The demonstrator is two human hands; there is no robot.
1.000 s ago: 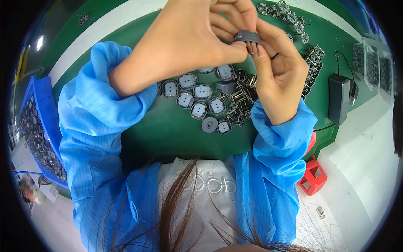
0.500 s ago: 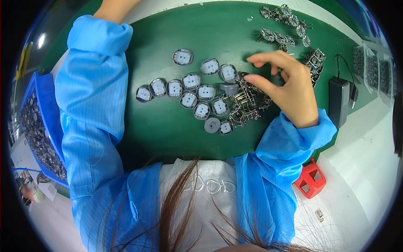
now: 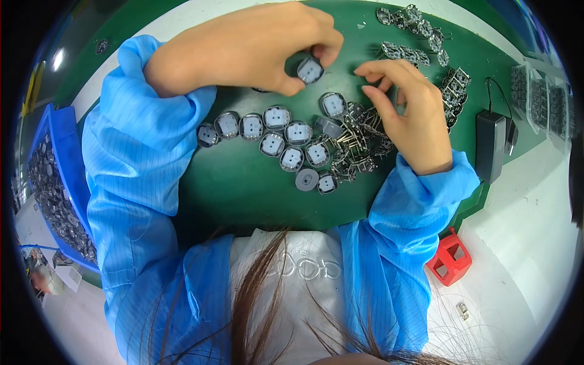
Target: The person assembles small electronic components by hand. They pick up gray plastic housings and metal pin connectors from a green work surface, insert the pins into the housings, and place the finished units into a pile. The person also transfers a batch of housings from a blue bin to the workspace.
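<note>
My left hand (image 3: 261, 48) reaches in from the far left, its thumb and forefinger closed around a round grey plastic casing (image 3: 309, 70) with a pale square face. Below it on the green mat lie several similar round casings (image 3: 277, 118); one is partly hidden under my left wrist. A casing (image 3: 328, 126) stands tilted against a heap of small round circuit boards with metal pins (image 3: 356, 143). Over this heap's far right side hovers my right hand (image 3: 410, 109), its thumb and fingers apart with nothing visible between them. One plain grey disc (image 3: 307, 179) lies near the front.
A blue bin (image 3: 67, 176) full of small dark parts stands at the left. More circuit boards (image 3: 420, 27) lie at the back right. A black box with a cable (image 3: 491, 146), clear trays (image 3: 541, 100) and a red stool (image 3: 450, 258) are at the right. A dark part (image 3: 101, 45) lies far left.
My left hand has come back from the far left edge and now grips a casing, which has left its spot on the mat. My right hand has shifted slightly toward the far side.
</note>
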